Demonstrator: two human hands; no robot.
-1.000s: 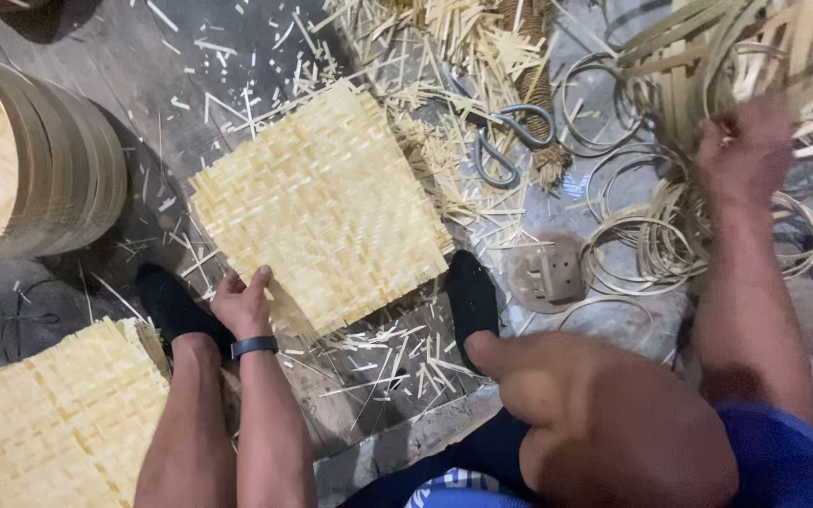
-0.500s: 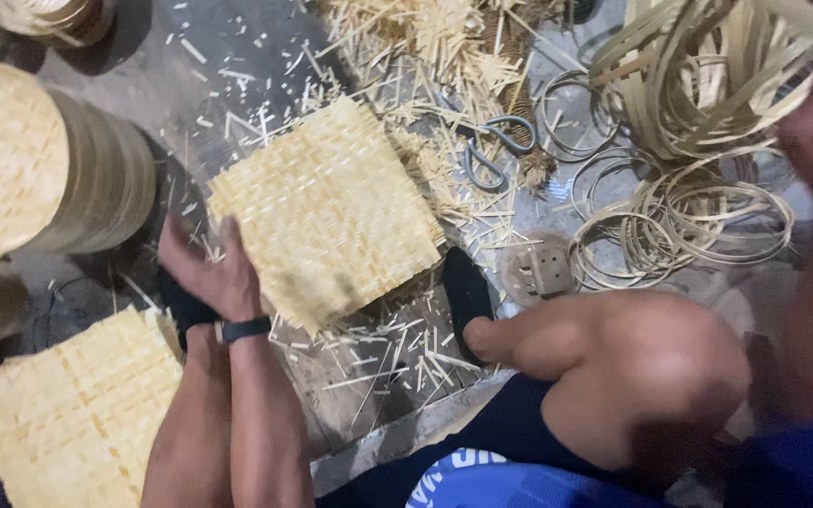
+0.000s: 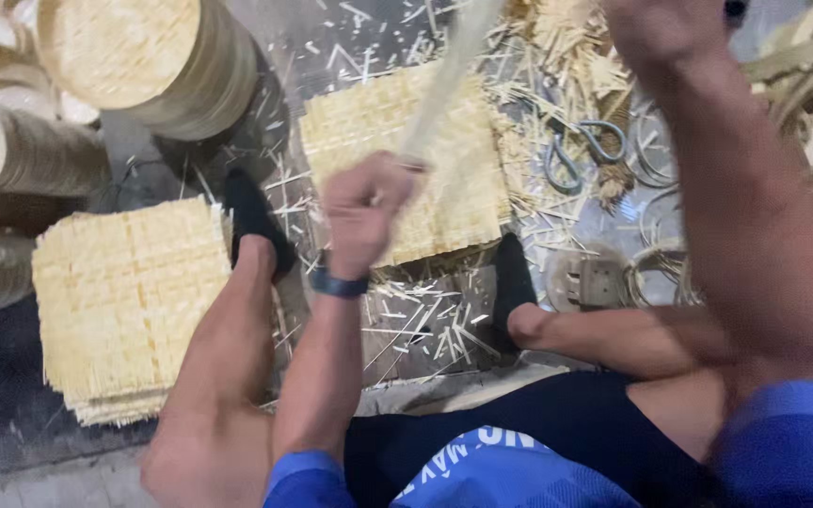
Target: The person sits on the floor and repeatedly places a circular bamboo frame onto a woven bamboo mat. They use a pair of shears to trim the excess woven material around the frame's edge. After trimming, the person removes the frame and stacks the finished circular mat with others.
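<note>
My left hand (image 3: 364,212) is a closed fist around a long pale bamboo strip (image 3: 444,85), which rises blurred to the top edge. It hovers over a square woven bamboo mat (image 3: 454,188) lying on the floor between my feet in black socks (image 3: 254,221). There is a dark band on my left wrist. My right hand (image 3: 656,33) is raised at the top right, blurred by motion. Its fingers look curled, but what they hold is unclear.
A stack of square woven mats (image 3: 129,301) lies at the left. Round bamboo baskets (image 3: 143,56) stand at the top left. Scissors (image 3: 581,150) and coiled bamboo strips (image 3: 802,85) lie at the right. Slivers litter the floor.
My left hand left the mat's edge and rose, now gripping a bamboo strip. My right arm pulled back from the strip bundle toward the top. The view shifted left.
</note>
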